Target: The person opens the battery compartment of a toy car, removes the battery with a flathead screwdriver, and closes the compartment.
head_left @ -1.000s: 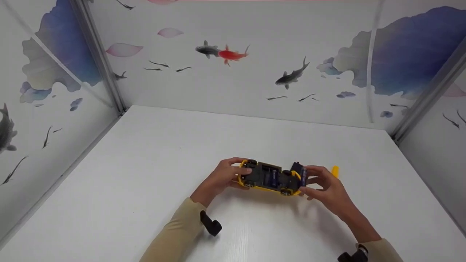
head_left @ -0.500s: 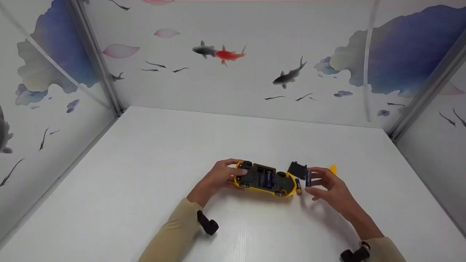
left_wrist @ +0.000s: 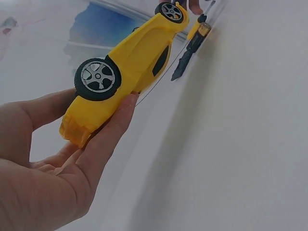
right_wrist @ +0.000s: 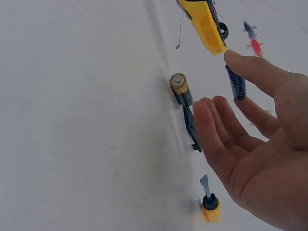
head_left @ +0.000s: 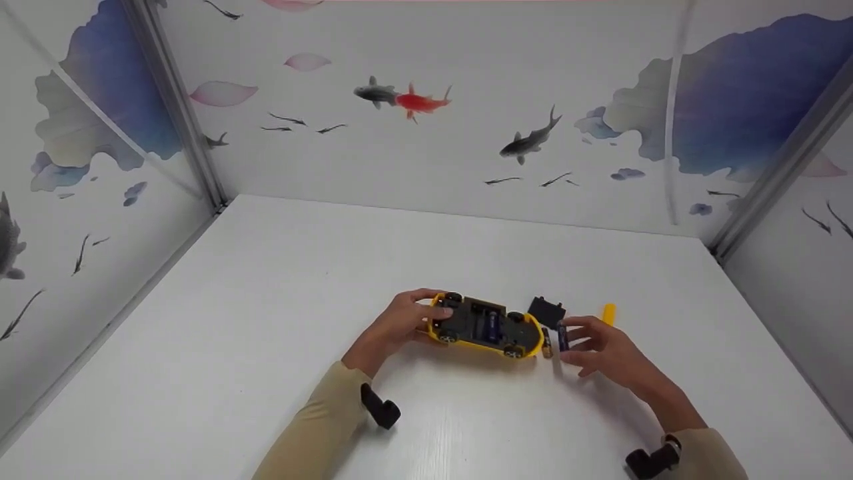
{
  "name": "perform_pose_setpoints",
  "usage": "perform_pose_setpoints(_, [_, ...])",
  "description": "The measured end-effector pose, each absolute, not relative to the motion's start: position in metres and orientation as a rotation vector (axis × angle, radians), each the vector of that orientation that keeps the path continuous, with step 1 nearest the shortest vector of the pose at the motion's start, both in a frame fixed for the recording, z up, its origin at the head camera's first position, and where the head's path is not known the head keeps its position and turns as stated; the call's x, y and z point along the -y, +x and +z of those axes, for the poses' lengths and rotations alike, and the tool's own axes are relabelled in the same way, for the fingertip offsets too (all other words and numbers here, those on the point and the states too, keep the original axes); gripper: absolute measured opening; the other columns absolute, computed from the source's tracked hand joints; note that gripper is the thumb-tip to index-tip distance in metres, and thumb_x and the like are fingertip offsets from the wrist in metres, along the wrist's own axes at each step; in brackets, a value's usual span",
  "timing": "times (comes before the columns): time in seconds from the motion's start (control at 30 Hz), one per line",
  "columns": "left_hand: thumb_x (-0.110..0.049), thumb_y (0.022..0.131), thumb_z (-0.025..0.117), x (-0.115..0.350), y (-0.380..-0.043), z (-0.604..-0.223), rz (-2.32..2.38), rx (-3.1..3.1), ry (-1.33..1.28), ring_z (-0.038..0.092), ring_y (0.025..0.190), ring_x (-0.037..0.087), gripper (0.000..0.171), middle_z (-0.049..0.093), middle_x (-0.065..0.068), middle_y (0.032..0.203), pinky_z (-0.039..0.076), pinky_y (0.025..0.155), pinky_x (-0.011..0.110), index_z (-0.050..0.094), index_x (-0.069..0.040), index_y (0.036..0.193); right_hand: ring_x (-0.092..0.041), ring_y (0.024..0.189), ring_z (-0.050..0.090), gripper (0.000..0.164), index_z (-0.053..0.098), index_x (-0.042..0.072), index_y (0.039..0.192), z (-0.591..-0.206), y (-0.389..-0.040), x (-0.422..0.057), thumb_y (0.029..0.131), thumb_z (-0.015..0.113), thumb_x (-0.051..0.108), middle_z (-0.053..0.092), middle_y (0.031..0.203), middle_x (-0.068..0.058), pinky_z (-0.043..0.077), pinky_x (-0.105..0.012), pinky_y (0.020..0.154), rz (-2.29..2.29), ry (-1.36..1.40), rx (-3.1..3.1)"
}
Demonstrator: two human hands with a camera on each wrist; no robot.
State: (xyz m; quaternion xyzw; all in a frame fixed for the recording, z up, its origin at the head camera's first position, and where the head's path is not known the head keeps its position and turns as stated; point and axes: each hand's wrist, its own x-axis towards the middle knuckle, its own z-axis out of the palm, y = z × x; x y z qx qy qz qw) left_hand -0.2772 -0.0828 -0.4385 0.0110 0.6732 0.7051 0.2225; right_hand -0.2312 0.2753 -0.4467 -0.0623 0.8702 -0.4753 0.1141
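My left hand (head_left: 398, 321) grips the rear or front end of a yellow toy car (head_left: 486, 325), which is turned underside up above the table. A dark blue battery (head_left: 492, 327) lies in the car's uncovered battery compartment. Just right of the car, my right hand (head_left: 606, 350) pinches another dark blue battery (right_wrist: 236, 83) between thumb and finger. A gold-and-black battery (head_left: 547, 343) rests on the table between car and right hand. The black battery cover (head_left: 546, 312) lies behind it. In the left wrist view the car's yellow side and wheels face the camera.
A screwdriver (right_wrist: 210, 204) with a yellow handle lies on the white table (head_left: 300, 280) beyond my right hand. Printed panels with fish and petals (head_left: 426, 133) wall in the table at the back and sides.
My right hand has drawn the pinched battery rightward, away from the car's end, then slightly toward me. The car shifted a little left. The loose battery and more of the cover came into view.
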Motion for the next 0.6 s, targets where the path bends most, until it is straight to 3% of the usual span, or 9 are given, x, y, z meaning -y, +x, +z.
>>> perform_pose_setpoints(0.23, [-0.017,0.092,0.071,0.083,-0.277,-0.436,1.948,-1.860,0.030,0.071,0.097,0.029,0.050,0.057,0.023,0.133,0.062,0.082,0.043,0.057,-0.010,0.140,-0.023,0.099,0.066,0.064,0.048,0.004,0.143,-0.442,-0.235,-0.272,0.088,0.077,0.022,0.061,0.128,-0.027,0.059,-0.033,0.063,-1.287,-0.261,-2.604])
perform_pose_setpoints(0.6, [-0.016,0.092,0.070,0.086,-0.279,-0.437,1.979,-1.837,0.080,0.072,0.099,0.033,0.050,0.059,0.024,0.131,0.063,0.080,0.044,0.057,-0.009,0.140,-0.021,0.092,0.063,0.063,0.054,0.003,0.137,-0.438,-0.238,-0.259,0.083,0.082,0.018,0.062,0.125,-0.024,0.056,-0.033,0.063,-1.123,-0.118,-2.678])
